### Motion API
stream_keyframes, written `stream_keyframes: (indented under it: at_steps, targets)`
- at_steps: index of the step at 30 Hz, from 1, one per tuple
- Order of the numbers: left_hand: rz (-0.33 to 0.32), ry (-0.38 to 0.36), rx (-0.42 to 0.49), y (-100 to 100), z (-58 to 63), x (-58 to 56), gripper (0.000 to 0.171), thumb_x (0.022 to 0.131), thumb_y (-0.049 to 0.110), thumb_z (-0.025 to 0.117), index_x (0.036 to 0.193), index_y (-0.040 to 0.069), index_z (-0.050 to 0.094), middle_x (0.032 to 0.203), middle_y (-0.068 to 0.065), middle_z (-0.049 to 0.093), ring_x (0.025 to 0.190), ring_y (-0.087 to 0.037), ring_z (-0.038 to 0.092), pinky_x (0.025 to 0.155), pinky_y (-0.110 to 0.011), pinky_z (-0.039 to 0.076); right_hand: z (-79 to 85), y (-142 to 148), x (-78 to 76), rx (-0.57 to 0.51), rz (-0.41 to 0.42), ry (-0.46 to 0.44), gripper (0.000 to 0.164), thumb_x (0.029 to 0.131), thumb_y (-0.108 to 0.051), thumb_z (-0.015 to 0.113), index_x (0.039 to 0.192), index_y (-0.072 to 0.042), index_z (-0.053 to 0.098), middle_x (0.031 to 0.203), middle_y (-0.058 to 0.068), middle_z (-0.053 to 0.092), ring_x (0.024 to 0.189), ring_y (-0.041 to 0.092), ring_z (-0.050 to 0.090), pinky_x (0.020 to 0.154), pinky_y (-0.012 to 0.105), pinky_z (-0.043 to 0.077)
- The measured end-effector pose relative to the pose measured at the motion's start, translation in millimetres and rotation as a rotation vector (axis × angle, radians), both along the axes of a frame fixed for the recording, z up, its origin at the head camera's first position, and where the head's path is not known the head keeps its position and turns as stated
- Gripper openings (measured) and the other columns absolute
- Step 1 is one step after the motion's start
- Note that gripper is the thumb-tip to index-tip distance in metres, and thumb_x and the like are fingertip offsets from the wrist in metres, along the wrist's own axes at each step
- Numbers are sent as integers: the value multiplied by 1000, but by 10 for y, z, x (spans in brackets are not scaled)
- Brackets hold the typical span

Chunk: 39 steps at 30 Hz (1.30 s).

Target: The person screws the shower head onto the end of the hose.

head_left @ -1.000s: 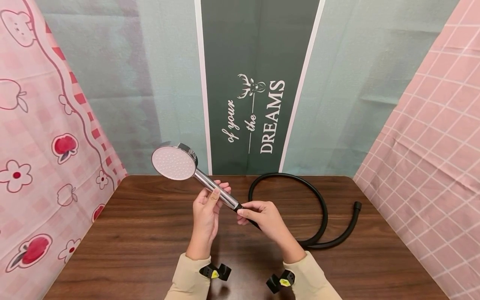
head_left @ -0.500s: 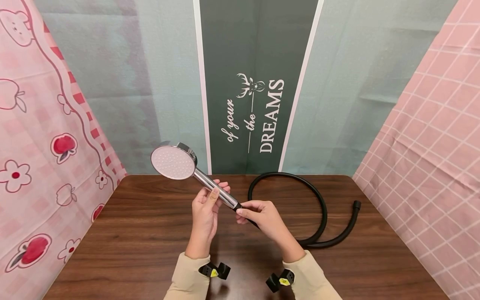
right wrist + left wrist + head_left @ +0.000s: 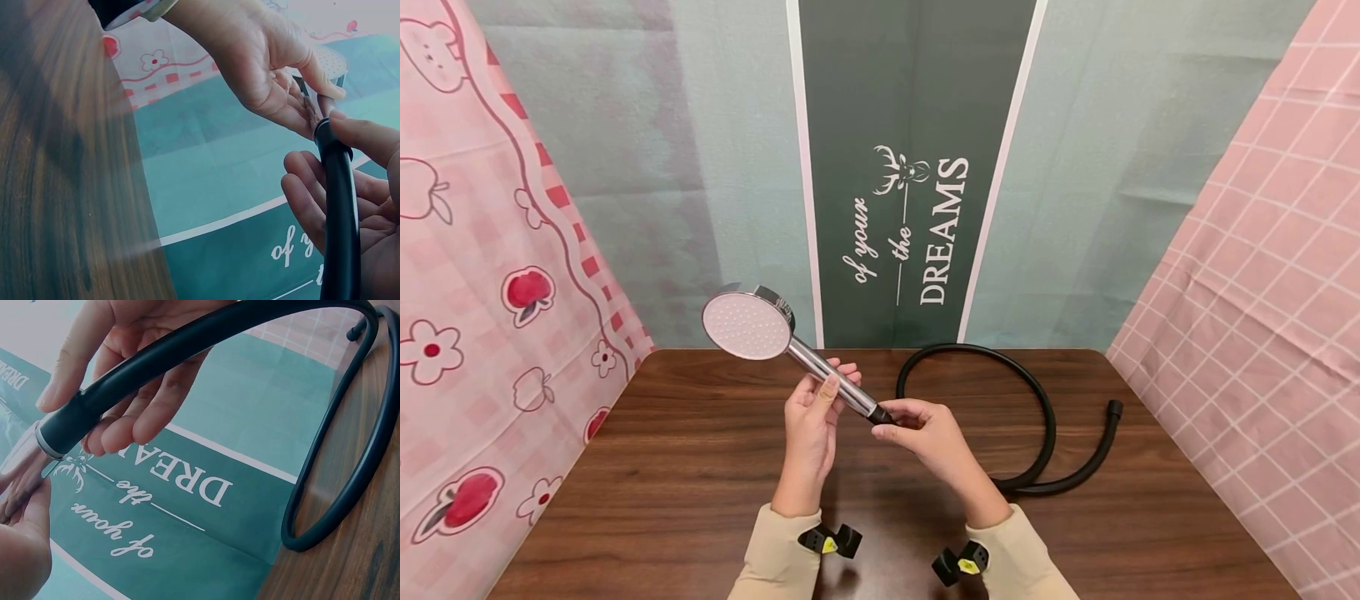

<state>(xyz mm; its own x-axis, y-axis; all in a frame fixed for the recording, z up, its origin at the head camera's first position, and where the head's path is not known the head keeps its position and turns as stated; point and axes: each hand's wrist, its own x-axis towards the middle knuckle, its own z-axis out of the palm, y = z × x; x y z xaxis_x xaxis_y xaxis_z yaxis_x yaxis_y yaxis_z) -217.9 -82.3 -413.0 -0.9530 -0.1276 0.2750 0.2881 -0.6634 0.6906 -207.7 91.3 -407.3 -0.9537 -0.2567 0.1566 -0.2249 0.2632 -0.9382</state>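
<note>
A chrome shower head (image 3: 747, 325) with a pale round spray face tilts up to the left above the table. My left hand (image 3: 811, 421) grips its handle (image 3: 808, 357), thumb on top and fingers behind. At the handle's lower end sits the black connector (image 3: 62, 428) of a shower hose (image 3: 162, 356), in line with the handle. My right hand (image 3: 928, 433) is at this connector, thumb on one side and fingers curled on the other. In the right wrist view, the thumb tip is right at the connector's collar and the hose runs down past the fingers.
The rest of the black hose loops over the wooden table (image 3: 700, 467), its free end (image 3: 1116, 409) pointing up at the right. A green and teal cloth (image 3: 917, 83) hangs behind. Pink cloths (image 3: 1247, 275) flank both sides.
My right thumb and fingertips have shifted slightly on the connector and spread a little, so more of its black end shows. The left hand and shower head stay nearly still.
</note>
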Motion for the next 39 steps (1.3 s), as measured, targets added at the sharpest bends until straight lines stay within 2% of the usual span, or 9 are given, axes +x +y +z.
stream_keyframes:
  at_steps: [4,9,15,23,30,36,39]
  targets:
    - [0,2,-2,4,-4,-2,18,100,5,56,117,-1,57,98,-3,76,92,-13,75,92,-28,59,-4,-4,6,9,-42,28,33,80,-16,84,109,-4,74,96,15,74,75,10,64,67,19,56]
    - [3,7,6,12,-8,-3,19,100,4,55,117,-3,56,97,-3,76,91,-13,75,91,-28,60,-16,-9,14,4,-41,38,33,78,-16,85,108,-6,74,100,14,74,81,10,66,74,18,58]
    - [3,-1,-5,18,-28,4,22,100,4,56,119,-6,54,98,-3,75,91,-13,75,92,-29,59,-39,-2,22,0,-54,37,34,78,-16,85,108,-5,73,98,15,74,82,10,67,75,17,58]
    - [7,-2,-9,3,-46,13,19,100,4,55,118,-3,56,98,-2,76,91,-13,75,92,-29,59,-44,-25,51,-16,-57,48,31,79,-16,84,105,-3,73,96,15,74,79,8,68,74,18,58]
    - [6,3,-9,1,-36,0,19,100,5,56,118,-1,56,98,-3,76,92,-13,75,93,-30,59,-61,-51,36,-37,-97,59,29,76,-10,85,103,-3,74,95,15,75,78,5,68,74,16,58]
    - [12,-1,-12,6,-31,-10,20,100,5,55,118,-3,56,98,-3,76,92,-13,75,93,-30,59,-49,-59,58,-48,-124,75,28,75,-11,86,100,-4,74,94,14,75,76,6,68,72,17,58]
    - [14,-4,-14,14,-19,-7,18,100,5,55,117,-1,57,98,-2,76,92,-13,75,93,-29,59,-37,-56,71,-51,-136,84,28,75,-12,86,100,-5,75,93,14,75,74,7,67,71,18,58]
